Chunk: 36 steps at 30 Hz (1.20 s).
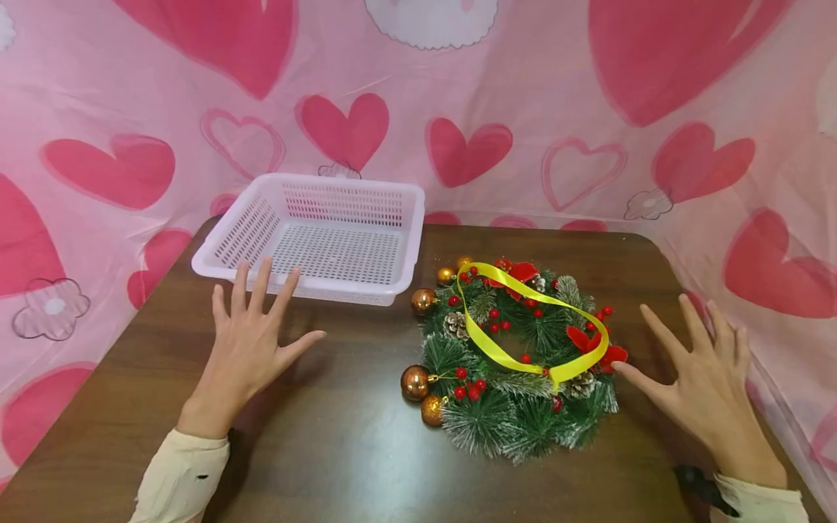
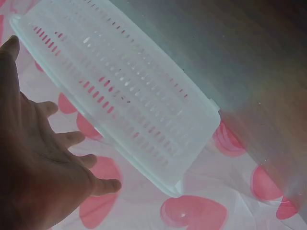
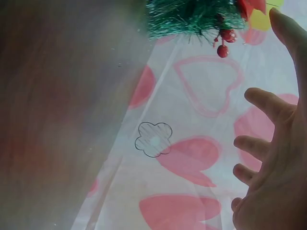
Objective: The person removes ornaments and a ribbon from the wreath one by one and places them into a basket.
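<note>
A green Christmas wreath (image 1: 484,418) lies on the table, right of the middle, with pine cones, red berries, red flowers and copper and gold baubles. Across its top runs a loop of yellow ribbon (image 1: 493,351). My left hand (image 1: 251,349), fingers spread and holding nothing, hovers in front of the white plastic basket (image 1: 356,290). To the right of the wreath, my right hand (image 1: 702,385) is likewise spread, its thumb close to a red flower (image 1: 613,358). Whether that thumb touches the flower, I cannot tell. In the left wrist view the basket (image 2: 120,86) shows beyond the fingers.
The brown wooden table (image 1: 327,465) ends at a pink curtain (image 1: 523,94) printed with hearts, which hangs behind it and down both sides. At the back left the slotted basket stands upright, with nothing inside.
</note>
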Tool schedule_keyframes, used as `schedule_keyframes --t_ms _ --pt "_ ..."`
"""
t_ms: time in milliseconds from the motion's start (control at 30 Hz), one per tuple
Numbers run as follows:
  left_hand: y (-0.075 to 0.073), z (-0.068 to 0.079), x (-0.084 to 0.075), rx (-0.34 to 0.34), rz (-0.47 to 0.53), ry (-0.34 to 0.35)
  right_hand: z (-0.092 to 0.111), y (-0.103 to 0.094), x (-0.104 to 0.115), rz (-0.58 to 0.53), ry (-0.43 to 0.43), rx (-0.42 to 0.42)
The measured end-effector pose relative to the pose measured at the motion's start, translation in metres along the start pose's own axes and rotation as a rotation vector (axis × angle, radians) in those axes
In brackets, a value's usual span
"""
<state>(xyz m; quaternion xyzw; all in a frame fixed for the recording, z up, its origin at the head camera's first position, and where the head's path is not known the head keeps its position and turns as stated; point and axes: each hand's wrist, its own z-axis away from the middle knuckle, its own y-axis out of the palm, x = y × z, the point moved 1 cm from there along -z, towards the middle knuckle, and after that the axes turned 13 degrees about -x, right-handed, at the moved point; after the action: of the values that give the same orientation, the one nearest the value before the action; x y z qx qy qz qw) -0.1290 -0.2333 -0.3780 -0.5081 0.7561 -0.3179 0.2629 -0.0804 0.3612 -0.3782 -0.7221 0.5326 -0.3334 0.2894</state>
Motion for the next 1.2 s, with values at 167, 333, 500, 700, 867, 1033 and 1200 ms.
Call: schedule_keyframes --t_ms 167,333,500,700,867,1033,1200 --pt "0.003 -0.001 -0.002 -0.028 0.048 0.032 0.0 -0.002 0.004 -0.083 -0.008 -0.031" --pt "0.005 -0.006 -0.004 -0.071 0.163 0.061 -0.005 -0.001 0.015 -0.213 0.019 0.04" --pt "0.001 -0.007 -0.011 -0.137 0.264 0.085 -0.007 -0.003 0.023 -0.244 0.085 0.097" --pt "-0.009 -0.01 -0.028 -0.301 0.372 0.165 -0.003 -0.008 0.028 -0.337 0.155 0.12" --pt "-0.012 -0.008 -0.041 -0.296 0.426 0.203 0.0 -0.004 0.031 -0.456 0.199 0.255" --pt "-0.009 -0.007 -0.057 -0.188 0.462 0.21 0.003 -0.001 0.033 -0.539 0.211 0.391" --pt "-0.007 -0.011 -0.075 -0.046 0.509 0.208 0.003 0.001 0.035 -0.515 0.256 0.474"
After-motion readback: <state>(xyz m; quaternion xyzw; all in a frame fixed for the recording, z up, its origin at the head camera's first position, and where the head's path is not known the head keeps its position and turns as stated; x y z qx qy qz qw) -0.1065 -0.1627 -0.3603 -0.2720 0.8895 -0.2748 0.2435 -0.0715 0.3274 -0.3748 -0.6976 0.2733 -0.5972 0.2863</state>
